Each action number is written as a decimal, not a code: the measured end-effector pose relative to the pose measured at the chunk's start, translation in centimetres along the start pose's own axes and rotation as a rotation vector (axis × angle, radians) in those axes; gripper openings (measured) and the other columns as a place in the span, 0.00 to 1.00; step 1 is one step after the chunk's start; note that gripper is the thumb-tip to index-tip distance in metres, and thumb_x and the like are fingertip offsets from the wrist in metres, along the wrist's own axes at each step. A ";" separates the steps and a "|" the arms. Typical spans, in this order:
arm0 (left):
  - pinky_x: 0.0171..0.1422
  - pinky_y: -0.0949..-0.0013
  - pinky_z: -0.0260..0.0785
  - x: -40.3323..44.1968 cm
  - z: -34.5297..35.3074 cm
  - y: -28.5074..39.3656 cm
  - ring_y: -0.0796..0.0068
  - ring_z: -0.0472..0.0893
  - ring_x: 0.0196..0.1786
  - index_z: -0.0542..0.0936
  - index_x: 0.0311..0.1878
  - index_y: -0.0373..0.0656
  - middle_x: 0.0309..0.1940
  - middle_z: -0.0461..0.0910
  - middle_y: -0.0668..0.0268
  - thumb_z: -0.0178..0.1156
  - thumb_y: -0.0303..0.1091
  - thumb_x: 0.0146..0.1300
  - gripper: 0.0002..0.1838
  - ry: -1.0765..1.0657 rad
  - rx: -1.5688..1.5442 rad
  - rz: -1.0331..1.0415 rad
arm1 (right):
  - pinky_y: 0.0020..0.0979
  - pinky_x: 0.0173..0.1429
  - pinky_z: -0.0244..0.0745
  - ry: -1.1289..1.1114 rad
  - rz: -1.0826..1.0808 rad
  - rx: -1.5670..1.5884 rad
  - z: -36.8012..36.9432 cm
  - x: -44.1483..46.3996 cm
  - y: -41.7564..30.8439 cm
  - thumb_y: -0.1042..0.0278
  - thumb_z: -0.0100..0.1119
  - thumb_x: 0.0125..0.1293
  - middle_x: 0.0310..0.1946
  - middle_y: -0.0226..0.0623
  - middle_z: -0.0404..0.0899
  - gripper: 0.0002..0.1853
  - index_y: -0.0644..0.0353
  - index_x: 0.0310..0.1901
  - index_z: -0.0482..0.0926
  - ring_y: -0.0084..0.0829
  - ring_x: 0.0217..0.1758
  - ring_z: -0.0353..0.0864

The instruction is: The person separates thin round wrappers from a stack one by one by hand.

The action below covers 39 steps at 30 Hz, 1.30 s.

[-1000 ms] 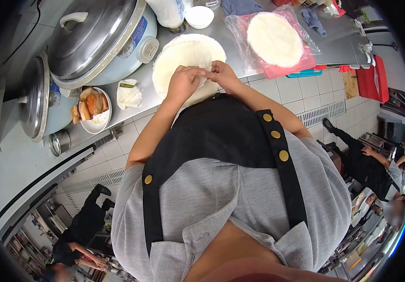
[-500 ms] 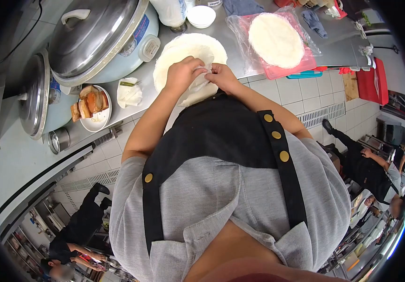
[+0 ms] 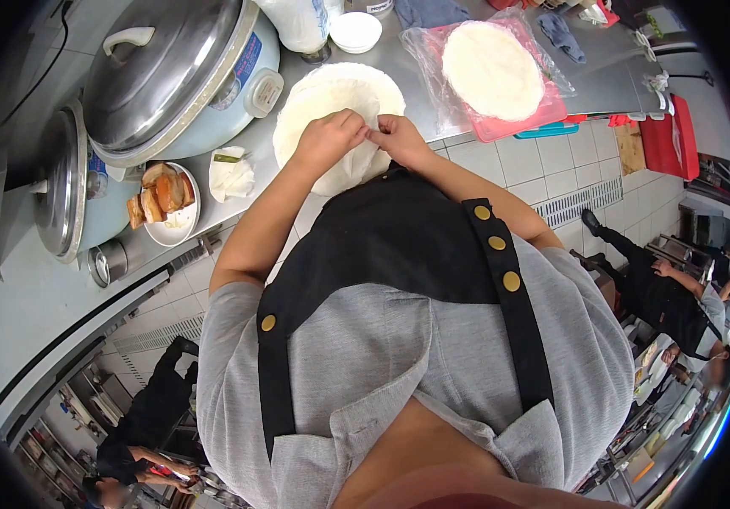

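Note:
A round stack of thin white sheets [image 3: 301, 106] lies at the counter's front edge, against the black apron. My left hand [image 3: 332, 140] is over its middle, fingers pinched on the loose, wrinkled top sheet. My right hand [image 3: 398, 141] meets it from the right, thumb and fingertips closed on the same sheet. The fingertips of both hands nearly touch. A second round white stack [image 3: 492, 70] rests on clear plastic over a pink board [image 3: 501, 129], to the right. Left of my hands lies a crumpled white cloth [image 3: 231, 176] with a green strip on it.
Two large lidded cookers [image 3: 166, 72] [image 3: 64, 182] stand at the left. Near them are a bowl of browned meat pieces [image 3: 180, 222] and a metal cup [image 3: 109, 261]. White bowls [image 3: 356, 32] and a blue cloth [image 3: 429, 12] sit behind. Other people [image 3: 666, 288] [image 3: 149, 416] stand farther off.
My left hand has shifted slightly, its fingers now drawn in beside my right hand's fingertips. The top sheet's folds have changed shape. The people in the background have moved a little.

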<state>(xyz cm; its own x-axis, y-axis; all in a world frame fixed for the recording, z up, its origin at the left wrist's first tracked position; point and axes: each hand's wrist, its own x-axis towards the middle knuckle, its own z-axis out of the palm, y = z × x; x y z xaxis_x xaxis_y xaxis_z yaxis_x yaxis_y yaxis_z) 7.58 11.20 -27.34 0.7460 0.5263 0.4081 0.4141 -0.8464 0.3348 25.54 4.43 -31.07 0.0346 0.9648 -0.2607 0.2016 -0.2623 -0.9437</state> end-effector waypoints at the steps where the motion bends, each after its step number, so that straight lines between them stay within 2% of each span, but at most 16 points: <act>1: 0.33 0.64 0.77 0.1 -0.1 -0.2 0.66 0.83 0.32 0.76 0.33 0.47 0.31 0.80 0.68 0.68 0.35 0.58 0.09 0.000 0.014 0.046 | 0.34 0.29 0.64 0.000 0.000 -0.001 -0.2 0.0 -0.2 0.67 0.62 0.59 0.18 0.34 0.70 0.12 0.65 0.25 0.72 0.23 0.24 0.67; 6: 0.33 0.64 0.77 0.4 -0.6 -0.5 0.65 0.83 0.31 0.76 0.32 0.46 0.31 0.80 0.68 0.68 0.34 0.58 0.09 -0.016 0.018 0.076 | 0.35 0.32 0.68 -0.025 -0.029 -0.228 -0.6 0.2 -0.3 0.68 0.61 0.58 0.19 0.39 0.71 0.11 0.68 0.28 0.74 0.27 0.24 0.71; 8: 0.33 0.64 0.77 0.5 -0.4 -0.6 0.64 0.83 0.30 0.76 0.32 0.46 0.30 0.80 0.67 0.68 0.34 0.58 0.09 -0.007 0.010 0.067 | 0.34 0.33 0.70 -0.037 -0.009 -0.182 -0.6 -0.2 -0.8 0.69 0.60 0.59 0.20 0.38 0.73 0.09 0.68 0.30 0.76 0.26 0.25 0.72; 11: 0.34 0.67 0.77 0.6 0.1 -0.5 0.66 0.84 0.30 0.76 0.32 0.43 0.30 0.82 0.66 0.68 0.31 0.58 0.08 0.026 -0.036 -0.083 | 0.33 0.35 0.71 -0.070 0.003 -0.035 -0.2 0.0 -0.5 0.69 0.59 0.59 0.22 0.37 0.76 0.09 0.68 0.32 0.78 0.24 0.27 0.75; 13: 0.36 0.70 0.77 0.6 0.6 0.1 0.70 0.84 0.31 0.75 0.33 0.40 0.29 0.83 0.65 0.67 0.26 0.59 0.07 0.023 -0.449 -0.541 | 0.32 0.35 0.72 -0.088 -0.006 0.065 -0.1 0.0 -0.5 0.69 0.59 0.59 0.23 0.36 0.77 0.09 0.68 0.32 0.79 0.23 0.27 0.75; 17: 0.39 0.67 0.77 0.5 0.3 1.2 0.65 0.84 0.33 0.77 0.37 0.40 0.32 0.82 0.61 0.66 0.24 0.59 0.07 0.033 -0.618 -0.599 | 0.30 0.36 0.72 -0.045 0.111 0.092 -0.4 0.2 -0.3 0.66 0.60 0.61 0.23 0.33 0.77 0.10 0.66 0.32 0.79 0.22 0.27 0.75; 19: 0.42 0.71 0.76 0.3 -0.2 1.7 0.75 0.83 0.35 0.78 0.37 0.38 0.35 0.83 0.63 0.63 0.21 0.61 0.04 0.000 -0.566 -0.411 | 0.30 0.35 0.72 -0.041 0.133 0.040 -0.8 0.5 0.2 0.65 0.60 0.62 0.23 0.33 0.78 0.11 0.66 0.31 0.79 0.23 0.27 0.74; 22: 0.43 0.71 0.74 -0.1 0.2 1.1 0.76 0.82 0.36 0.82 0.41 0.38 0.37 0.83 0.63 0.61 0.20 0.62 0.06 0.031 -0.407 -0.447 | 0.29 0.34 0.72 0.026 0.043 -0.145 -0.8 0.7 0.4 0.63 0.62 0.63 0.23 0.34 0.78 0.13 0.66 0.29 0.78 0.25 0.26 0.76; 24: 0.41 0.71 0.74 0.0 0.7 0.8 0.76 0.81 0.35 0.83 0.42 0.39 0.37 0.83 0.63 0.61 0.20 0.62 0.08 0.091 -0.485 -0.505 | 0.29 0.33 0.73 0.060 0.213 0.137 -0.4 0.6 0.3 0.61 0.62 0.63 0.22 0.34 0.77 0.15 0.66 0.29 0.77 0.27 0.25 0.78; 26: 0.40 0.70 0.73 0.0 0.7 0.9 0.77 0.80 0.34 0.84 0.44 0.39 0.37 0.83 0.63 0.61 0.19 0.62 0.09 0.150 -0.563 -0.562 | 0.30 0.33 0.73 0.056 0.191 0.097 -0.6 0.2 -0.4 0.60 0.63 0.64 0.22 0.34 0.77 0.15 0.66 0.30 0.77 0.26 0.25 0.78; 29: 0.39 0.72 0.72 -0.4 0.7 1.1 0.77 0.79 0.32 0.85 0.47 0.41 0.38 0.83 0.63 0.60 0.20 0.62 0.12 0.043 -0.570 -0.514 | 0.29 0.33 0.74 0.068 0.090 0.070 -0.4 0.4 0.0 0.61 0.64 0.65 0.22 0.33 0.77 0.14 0.66 0.33 0.78 0.25 0.25 0.78; 30: 0.39 0.73 0.71 -0.5 0.8 1.1 0.77 0.79 0.32 0.86 0.46 0.40 0.37 0.83 0.63 0.63 0.22 0.62 0.10 0.022 -0.580 -0.539 | 0.28 0.32 0.74 0.086 0.012 0.085 -0.3 0.6 0.4 0.63 0.64 0.65 0.23 0.33 0.78 0.13 0.66 0.34 0.78 0.23 0.25 0.78; 32: 0.38 0.74 0.71 -0.8 1.4 1.1 0.78 0.79 0.32 0.86 0.46 0.40 0.36 0.83 0.63 0.65 0.23 0.61 0.10 0.002 -0.589 -0.564 | 0.27 0.32 0.73 0.067 0.028 0.128 -0.3 0.8 0.4 0.64 0.64 0.66 0.23 0.32 0.78 0.12 0.66 0.34 0.79 0.22 0.25 0.78; 34: 0.38 0.70 0.74 -0.6 1.8 1.1 0.70 0.81 0.30 0.86 0.42 0.40 0.31 0.84 0.61 0.71 0.31 0.57 0.10 0.088 -0.688 -0.625 | 0.26 0.31 0.72 0.044 0.044 0.169 -0.4 0.7 0.2 0.66 0.64 0.67 0.23 0.31 0.78 0.11 0.66 0.34 0.79 0.20 0.25 0.77; 35: 0.38 0.70 0.74 -0.6 1.7 0.9 0.70 0.81 0.30 0.86 0.42 0.40 0.31 0.84 0.61 0.71 0.31 0.57 0.10 0.091 -0.688 -0.627 | 0.25 0.31 0.72 0.026 0.055 0.133 -0.6 0.6 0.0 0.66 0.63 0.68 0.24 0.30 0.79 0.10 0.66 0.35 0.79 0.20 0.25 0.77; 39: 0.36 0.69 0.73 0.1 -0.1 0.6 0.72 0.80 0.28 0.85 0.39 0.40 0.26 0.82 0.65 0.74 0.36 0.55 0.12 -0.009 -0.529 -0.736 | 0.25 0.30 0.73 0.060 0.085 0.122 -0.9 0.6 0.3 0.68 0.63 0.67 0.24 0.31 0.80 0.09 0.66 0.35 0.80 0.20 0.24 0.76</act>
<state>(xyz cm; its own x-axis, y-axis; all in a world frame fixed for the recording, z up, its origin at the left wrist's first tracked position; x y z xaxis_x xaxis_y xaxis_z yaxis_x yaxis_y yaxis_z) 7.89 10.74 -26.97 0.3925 0.9172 -0.0687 0.4953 -0.1478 0.8560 26.47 4.97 -31.35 0.1057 0.9375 -0.3316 0.0755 -0.3401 -0.9374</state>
